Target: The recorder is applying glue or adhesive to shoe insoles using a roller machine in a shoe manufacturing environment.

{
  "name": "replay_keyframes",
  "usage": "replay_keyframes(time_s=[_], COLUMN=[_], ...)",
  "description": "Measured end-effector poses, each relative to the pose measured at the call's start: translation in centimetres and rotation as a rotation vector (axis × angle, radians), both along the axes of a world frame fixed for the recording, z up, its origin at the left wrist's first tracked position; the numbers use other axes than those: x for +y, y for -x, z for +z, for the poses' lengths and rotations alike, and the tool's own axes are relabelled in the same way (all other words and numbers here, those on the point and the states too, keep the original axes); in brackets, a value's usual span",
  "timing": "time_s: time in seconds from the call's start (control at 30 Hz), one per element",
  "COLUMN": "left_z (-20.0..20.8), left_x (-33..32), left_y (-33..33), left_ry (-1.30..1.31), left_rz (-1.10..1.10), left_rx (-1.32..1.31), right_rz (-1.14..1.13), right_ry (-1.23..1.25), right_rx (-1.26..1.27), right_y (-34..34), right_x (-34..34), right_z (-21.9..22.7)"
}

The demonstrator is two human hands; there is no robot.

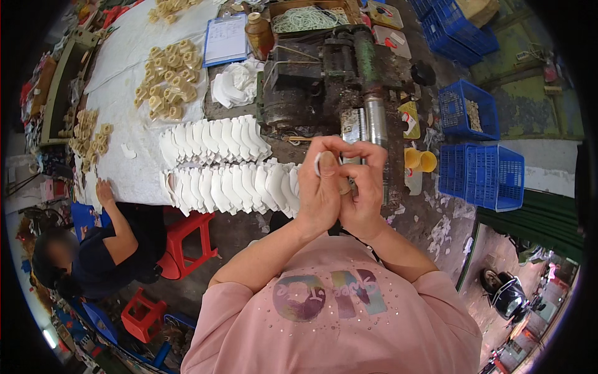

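My left hand and my right hand meet in front of my chest, at the near side of a dark metal machine. Fingers and thumbs of both are bent inward around something small. A sliver of a white piece shows by my left thumb, and a bit of a beige piece shows between the hands; most of both is hidden by the fingers. Just left of my hands, curved white pieces lie overlapping in a long row, with another such row behind it.
Heaps of beige, tube-like parts lie on the white-covered table. Behind are a clipboard, a brown jar and a tray of pale cord. Yellow cups and blue crates stand right. A co-worker sits left near red stools.
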State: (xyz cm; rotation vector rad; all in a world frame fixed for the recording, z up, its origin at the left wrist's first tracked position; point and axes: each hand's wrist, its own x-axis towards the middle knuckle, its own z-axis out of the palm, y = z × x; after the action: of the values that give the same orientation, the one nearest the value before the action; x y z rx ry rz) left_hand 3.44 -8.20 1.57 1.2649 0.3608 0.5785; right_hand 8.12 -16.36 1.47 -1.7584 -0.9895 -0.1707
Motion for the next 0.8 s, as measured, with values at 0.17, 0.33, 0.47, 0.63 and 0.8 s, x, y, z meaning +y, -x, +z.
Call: replay_keyframes(time_s=[0.17,0.33,0.47,0.63,0.8], left_z=[-0.7,-2.8,-4.3,-4.6,-5.6], left_x=[2.1,4.0,1.0,-0.3,3.2], left_y=[-0.7,0.3,-0.6,-2.3,1.1], left_ry=[0.000,-0.059,-0.691,-0.663,-0.460], left_rz=[0.103,-0.133,-0.081,-0.041,0.078], left_rx=[0.268,0.629,0.344,0.376,0.416], right_rz=[0.138,-0.284,-0.053,-0.170,-0.252], right_ry=[-0.246,0.380,0.699,0.485,0.360], right_rx=[0.411,0.278,0.348,0.091,0.407], right_y=[-2.8,-10.1,-10.3,-9.6,-9.6], right_x=[-3.0,-8.5,-8.8,-7.8,-8.3], right_z=[1.3,3.4,0.5,-1.2,-0.8])
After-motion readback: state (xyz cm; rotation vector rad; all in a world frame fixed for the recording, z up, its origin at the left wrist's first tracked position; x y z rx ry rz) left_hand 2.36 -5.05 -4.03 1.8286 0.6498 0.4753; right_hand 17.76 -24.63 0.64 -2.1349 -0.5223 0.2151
